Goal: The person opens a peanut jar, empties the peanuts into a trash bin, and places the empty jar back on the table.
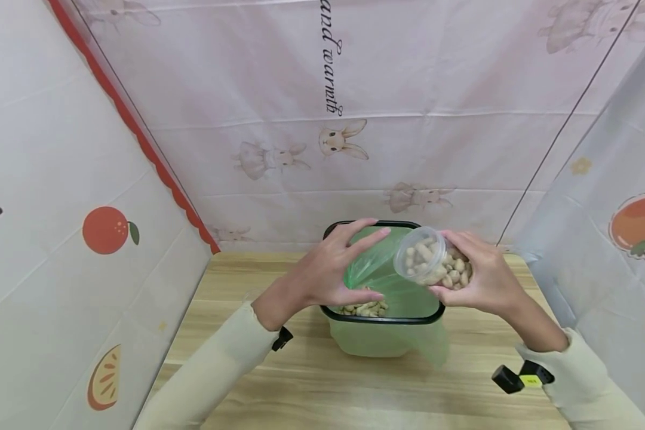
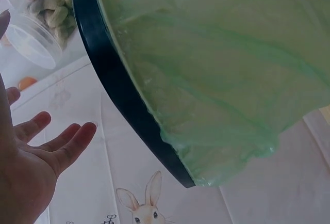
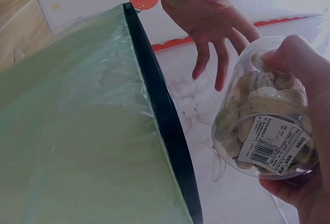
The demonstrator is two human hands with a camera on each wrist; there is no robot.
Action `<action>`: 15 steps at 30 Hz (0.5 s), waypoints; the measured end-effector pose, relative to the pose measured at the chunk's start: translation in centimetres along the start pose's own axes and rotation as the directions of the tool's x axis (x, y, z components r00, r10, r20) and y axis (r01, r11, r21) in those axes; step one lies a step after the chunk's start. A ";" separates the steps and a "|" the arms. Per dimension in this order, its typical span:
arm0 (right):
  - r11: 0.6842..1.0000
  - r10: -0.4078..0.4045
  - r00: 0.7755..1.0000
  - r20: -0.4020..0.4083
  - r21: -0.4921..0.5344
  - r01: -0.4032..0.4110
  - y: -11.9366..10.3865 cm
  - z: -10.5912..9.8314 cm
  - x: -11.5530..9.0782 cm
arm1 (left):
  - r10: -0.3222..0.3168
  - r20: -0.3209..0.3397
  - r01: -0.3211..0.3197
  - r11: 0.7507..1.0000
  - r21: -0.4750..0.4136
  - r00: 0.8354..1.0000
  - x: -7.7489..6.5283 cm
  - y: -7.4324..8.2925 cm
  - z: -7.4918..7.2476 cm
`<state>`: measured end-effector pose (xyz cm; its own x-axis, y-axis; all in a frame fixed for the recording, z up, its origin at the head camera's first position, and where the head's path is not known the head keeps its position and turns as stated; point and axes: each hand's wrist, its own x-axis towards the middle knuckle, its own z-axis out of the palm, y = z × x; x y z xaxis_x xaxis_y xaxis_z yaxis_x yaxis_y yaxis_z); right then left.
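Observation:
My right hand (image 1: 481, 272) grips a clear plastic jar (image 1: 427, 260) of unshelled peanuts, tilted on its side over the right part of a bin. Its rimmed end points left; a white barcode label (image 3: 273, 144) shows in the right wrist view. The black-rimmed bin (image 1: 384, 321) is lined with a green plastic bag (image 1: 398, 298). More peanuts (image 1: 365, 309) lie inside it, at the near left. Over the bin's left side, my left hand (image 1: 335, 266) is held with fingers spread and nothing in it, apart from the jar.
The bin stands on a wood-grain tabletop (image 1: 279, 382). A printed cloth wall (image 1: 295, 221) rises close behind it, with side walls to the left (image 1: 134, 286) and right (image 1: 586, 257). Some of the bag hangs outside the bin's near right corner.

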<state>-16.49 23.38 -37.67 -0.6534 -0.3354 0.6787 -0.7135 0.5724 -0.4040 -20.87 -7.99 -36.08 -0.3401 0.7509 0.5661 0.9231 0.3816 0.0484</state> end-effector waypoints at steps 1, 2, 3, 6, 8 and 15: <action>1.000 -0.013 1.000 0.005 0.000 0.013 0.0 0.1 0.1 | 0.003 0.000 -0.003 1.000 -0.004 1.000 0.1 0.1 0.0; 1.000 -0.027 1.000 0.010 0.001 0.027 -0.1 0.2 0.2 | 0.003 0.004 -0.003 1.000 -0.007 1.000 0.3 0.2 0.0; 0.999 -0.037 0.999 0.015 0.003 0.037 -0.1 0.3 0.3 | 0.005 0.002 -0.005 1.000 -0.011 1.000 0.4 0.2 0.1; 0.998 -0.053 0.998 0.027 0.022 0.053 -0.2 0.5 0.5 | 0.015 0.004 -0.014 1.000 -0.015 1.000 0.7 0.4 0.1; 0.998 -0.054 0.998 0.028 0.029 0.053 -0.2 0.7 0.6 | 0.021 0.009 -0.021 1.000 -0.017 1.000 0.9 0.5 0.2; 0.998 -0.042 0.997 0.063 0.038 0.040 -0.5 1.2 0.6 | 0.059 0.020 -0.058 0.997 -0.041 0.998 1.6 0.6 0.4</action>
<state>-16.82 21.95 -37.77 -0.6373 -0.4054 0.6554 -0.7480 0.5298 -0.3997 -20.93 -6.35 -35.47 -0.2886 0.7828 0.5514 0.9479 0.3148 0.0492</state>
